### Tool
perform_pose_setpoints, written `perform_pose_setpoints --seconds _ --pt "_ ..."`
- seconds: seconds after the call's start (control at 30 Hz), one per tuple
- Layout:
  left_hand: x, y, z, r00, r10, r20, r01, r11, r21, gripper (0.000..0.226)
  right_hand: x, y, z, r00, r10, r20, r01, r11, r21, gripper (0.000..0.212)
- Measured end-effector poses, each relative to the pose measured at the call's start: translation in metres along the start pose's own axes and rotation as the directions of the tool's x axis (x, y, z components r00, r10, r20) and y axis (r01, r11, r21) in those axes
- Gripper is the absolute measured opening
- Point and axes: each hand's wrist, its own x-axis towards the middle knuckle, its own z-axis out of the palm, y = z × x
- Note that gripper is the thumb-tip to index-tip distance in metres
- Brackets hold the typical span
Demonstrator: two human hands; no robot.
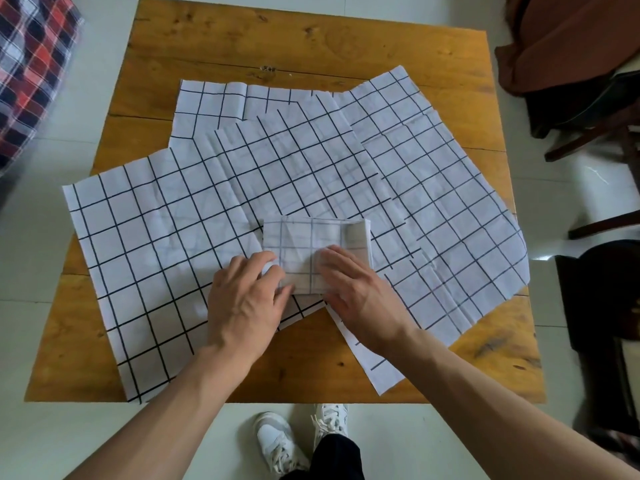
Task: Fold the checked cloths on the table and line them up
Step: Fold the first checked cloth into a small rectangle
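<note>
A small folded white cloth with thin dark checks [317, 252] lies near the tabletop's front edge, on spread white black-gridded cloths [156, 237] hiding much of the wooden table [242, 39]. Left hand [244, 299] and right hand [356, 289] press it, fingers flat, covering its near part.

Likely a home room, worn wooden table [214, 36], pale tiled floor [48, 441], dark wooden chair [588, 140], plaid fabric [31, 64]

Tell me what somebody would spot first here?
Probably the two hands, the left hand and right hand, pressing a small folded cloth near the table's front. Under it, big unfolded checked cloths sprawl over the wooden table, overlapping.
</note>
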Motion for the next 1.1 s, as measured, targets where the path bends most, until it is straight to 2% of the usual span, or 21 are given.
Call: perform_pose_setpoints --seconds 0.13,0.3,0.67,0.83,0.93,1.0,1.1 --pt "0.0 -0.001 -0.001 0.999 -0.016 0.037 0.016 1.0 0.002 0.026 0.003 -0.002 -0.006 0.996 0.09 0.018 -0.09 0.995 -0.038 0.053" --pt "0.002 -0.002 -0.003 0.998 -0.013 0.066 0.013 1.0 0.003 0.028 0.002 0.016 -0.019 0.967 0.192 0.17 -0.174 0.978 -0.118 0.075" --pt "0.006 -0.001 -0.013 0.984 -0.055 0.168 0.047 0.998 0.051 0.036 0.006 0.042 -0.033 0.941 0.21 0.265 -0.181 0.975 -0.131 0.093" --pt "0.015 0.037 -0.005 0.977 0.086 0.195 -0.088 0.996 0.006 0.061 0.009 0.04 -0.036 0.939 0.219 0.265 -0.194 0.974 -0.119 0.1" --pt "0.029 0.057 0.011 0.938 0.178 0.299 -0.181 0.983 -0.019 0.075 0.012 0.04 -0.037 0.944 0.214 0.25 -0.192 0.975 -0.108 0.105" --pt "0.036 0.056 0.017 0.909 0.191 0.37 -0.21 0.978 0.011 0.083 0.012 0.041 -0.037 0.947 0.21 0.245 -0.19 0.976 -0.103 0.106" --pt "0.041 0.04 0.018 0.899 0.174 0.401 -0.201 0.979 0.026 0.087 0.011 0.045 -0.036 0.946 0.203 0.251 -0.179 0.977 -0.114 0.108"
